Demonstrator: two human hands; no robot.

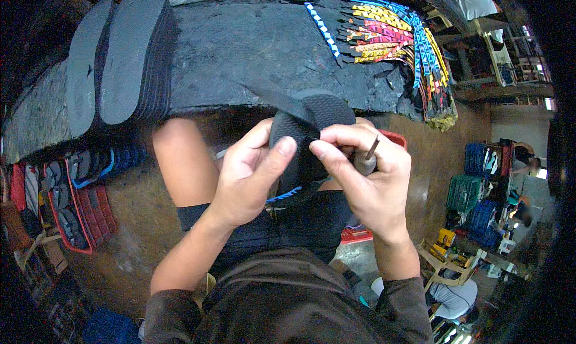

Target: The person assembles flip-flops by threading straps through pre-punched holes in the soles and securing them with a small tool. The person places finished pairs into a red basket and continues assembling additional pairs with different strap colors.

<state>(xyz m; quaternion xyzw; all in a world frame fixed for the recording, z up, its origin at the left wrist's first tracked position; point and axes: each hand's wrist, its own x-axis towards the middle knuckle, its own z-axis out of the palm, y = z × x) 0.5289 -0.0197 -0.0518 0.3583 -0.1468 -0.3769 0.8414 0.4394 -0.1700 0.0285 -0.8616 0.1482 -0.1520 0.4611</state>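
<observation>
Above my lap I hold a black flip-flop sole [333, 109] with a textured surface. My left hand [247, 173] grips its left side, thumb on top. A black strap [275, 101] crosses it and sticks out toward the workbench. At the sole's middle, the thumb and forefinger of my right hand [377, 179] pinch a dark bit, probably part of the strap. Tucked in that same hand is an awl-like tool [365, 161] with a rounded handle and a thin metal shaft pointing up. A blue-and-white patterned band [284, 194] shows below the sole, partly hidden.
Ahead lies a dark workbench [240, 50]. Stacked black soles [133, 59] stand at its left, and patterned straps [384, 35] in several colours lie at its right. Red crates [96, 218] with footwear sit on the floor to the left. People work at the far right.
</observation>
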